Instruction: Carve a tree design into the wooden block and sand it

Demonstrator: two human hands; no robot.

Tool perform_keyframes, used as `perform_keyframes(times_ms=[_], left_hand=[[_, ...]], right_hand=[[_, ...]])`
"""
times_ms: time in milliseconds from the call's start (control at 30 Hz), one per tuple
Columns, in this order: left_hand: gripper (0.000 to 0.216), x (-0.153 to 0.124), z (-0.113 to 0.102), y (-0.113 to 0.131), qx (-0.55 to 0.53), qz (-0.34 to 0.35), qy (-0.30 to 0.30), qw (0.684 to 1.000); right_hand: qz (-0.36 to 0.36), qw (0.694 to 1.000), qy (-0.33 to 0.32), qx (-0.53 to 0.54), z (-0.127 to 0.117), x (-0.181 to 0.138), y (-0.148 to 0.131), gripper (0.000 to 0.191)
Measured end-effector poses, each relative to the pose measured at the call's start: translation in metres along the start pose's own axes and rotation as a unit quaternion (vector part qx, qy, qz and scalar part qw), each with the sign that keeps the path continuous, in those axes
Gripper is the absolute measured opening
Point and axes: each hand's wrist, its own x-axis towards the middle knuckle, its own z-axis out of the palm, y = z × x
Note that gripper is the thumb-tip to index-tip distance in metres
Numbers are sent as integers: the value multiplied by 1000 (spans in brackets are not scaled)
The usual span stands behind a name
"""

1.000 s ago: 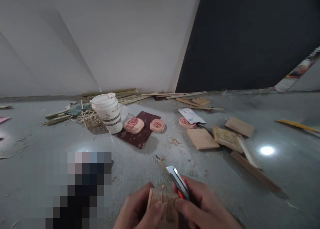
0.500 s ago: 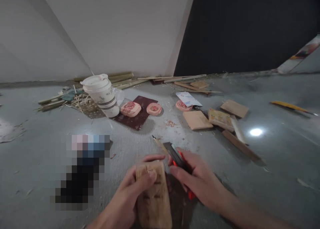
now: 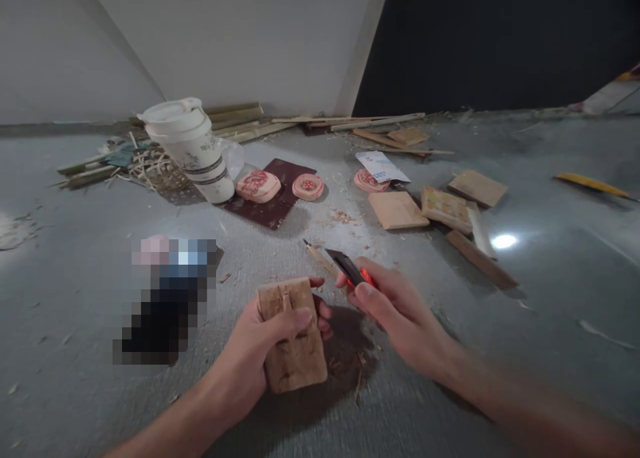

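Observation:
My left hand (image 3: 260, 338) is closed round a carved wooden block (image 3: 297, 365), the thumb lying across its face and fingertips showing past its right edge. Dark cuts and a raised strip mark the block's upper half. In my right hand (image 3: 395, 308) is a red and black utility knife (image 3: 353, 268), its dark blade end pointing up and left, apart from the block. Just beyond the hands a pencil-like wooden tool (image 3: 320, 257) with a dark tip lies on the grey surface. Wood shavings (image 3: 357, 371) are scattered below the knife hand.
A lidded white cup (image 3: 193, 151) stands at back left by bamboo strips. Red-marked carved pieces (image 3: 259, 186) lie on or beside a dark red sheet (image 3: 273, 211). Wooden blocks (image 3: 397, 210) sit right of centre, a yellow tool (image 3: 593, 183) far right. A blurred-out dark object (image 3: 160, 318) lies left.
The block has tilted and now shows more of its face, raised slightly toward the surface's middle. The knife has shifted a little up. The whole view has moved slightly downward.

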Motion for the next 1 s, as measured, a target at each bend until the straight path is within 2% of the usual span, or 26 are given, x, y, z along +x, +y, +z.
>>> perform_keyframes(times_ms=[100,200,267,367,467,633,1000], left_hand=[[66,1,0,1,7,9,6,1000],[74,2,2,3,10,14,6,1000],[82,3,3,5,11,19,9,1000],[86,4,3,6,19,23,26,999],[80,5,4,6,33,33,43,998],[63,5,6,5,65,64,56,994],[41,2,7,-1,100,96,65,988]], right_hand=[[-34,999,8,-39,-1,-3,-1,45],[-75,989,-6,-128,-2,0,0,30],[-113,975,-9,-192,-2,2,2,20],[-175,946,-3,-272,-2,3,5,20],[-209,921,9,-330,-2,0,5,23],[-229,896,21,-379,-3,-4,0,22],[-240,879,49,-408,-4,-7,-4,25]])
